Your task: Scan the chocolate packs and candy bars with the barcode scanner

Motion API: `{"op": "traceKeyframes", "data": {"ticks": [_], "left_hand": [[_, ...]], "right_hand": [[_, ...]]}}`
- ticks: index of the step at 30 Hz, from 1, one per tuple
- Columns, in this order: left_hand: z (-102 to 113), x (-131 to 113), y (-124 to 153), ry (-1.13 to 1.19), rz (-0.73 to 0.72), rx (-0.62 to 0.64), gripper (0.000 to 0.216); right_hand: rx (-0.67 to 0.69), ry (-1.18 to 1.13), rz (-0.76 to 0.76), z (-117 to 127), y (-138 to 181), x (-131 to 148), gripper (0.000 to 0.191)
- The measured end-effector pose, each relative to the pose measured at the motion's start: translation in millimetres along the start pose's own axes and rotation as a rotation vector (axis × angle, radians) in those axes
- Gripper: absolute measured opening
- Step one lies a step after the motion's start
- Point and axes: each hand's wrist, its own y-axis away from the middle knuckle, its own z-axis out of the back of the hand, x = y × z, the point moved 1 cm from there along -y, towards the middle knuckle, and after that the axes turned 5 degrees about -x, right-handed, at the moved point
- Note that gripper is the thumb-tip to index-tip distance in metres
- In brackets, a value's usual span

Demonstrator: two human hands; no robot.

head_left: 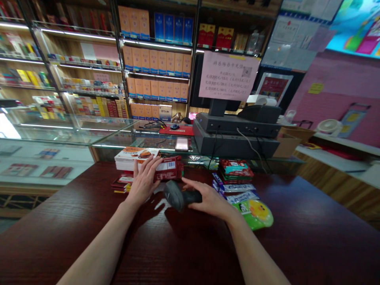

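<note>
My right hand (209, 200) is wrapped round the handle of a black barcode scanner (174, 196), held above the brown tabletop with its head to the left. My left hand (145, 180) has its fingers stretched out and apart over the goods. Its fingertips lie by a dark red package (170, 168) with a white barcode label facing me. Behind and left of those fingers is a white box (127, 160) with a food picture on top. Flat red and yellow packets (121, 184) lie under that box. Whether the left fingers press on the red package I cannot tell.
To the right are a stack of red and teal packs (236, 170), purple-and-white packets (240, 189) and a green pouch with a yellow duck (257, 213). Behind stands a cash register (234, 136) with loose cables, on a glass counter (118, 136). Shelves of boxes (157, 59) line the wall.
</note>
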Motion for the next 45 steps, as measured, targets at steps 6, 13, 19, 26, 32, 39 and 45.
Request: {"op": "traceKeyframes", "data": {"ticks": [6, 13, 19, 26, 32, 39, 45], "left_hand": [[-0.2, 1.2, 0.9, 0.002, 0.001, -0.001, 0.08], [-1.4, 2.0, 1.3, -0.012, -0.011, 0.0, 0.08], [-2.2, 2.0, 1.3, -0.011, -0.014, 0.001, 0.077], [-2.4, 2.1, 1.3, -0.005, -0.014, -0.007, 0.077], [-1.9, 0.9, 1.5, 0.0, -0.028, -0.015, 0.077], [-0.7, -3.9, -0.1, 0.027, -0.045, -0.017, 0.075], [-1.0, -6.3, -0.9, 0.048, -0.071, 0.006, 0.074]], "right_hand": [[0.14, 0.058, 0.009, -12.5, -0.8, 10.7, 0.081], [0.215, 0.074, -0.014, -18.0, -0.4, 12.8, 0.084], [0.248, 0.083, -0.039, -21.9, 0.2, 10.9, 0.088], [0.27, 0.057, -0.042, -24.1, -0.3, 11.4, 0.093], [0.141, -0.15, -0.08, -12.0, 0.2, 11.1, 0.068], [-0.33, -0.23, -0.169, -12.3, -8.7, -8.1, 0.035], [-0.51, -0.261, -0.229, -19.5, -13.2, -21.1, 0.037]]}}
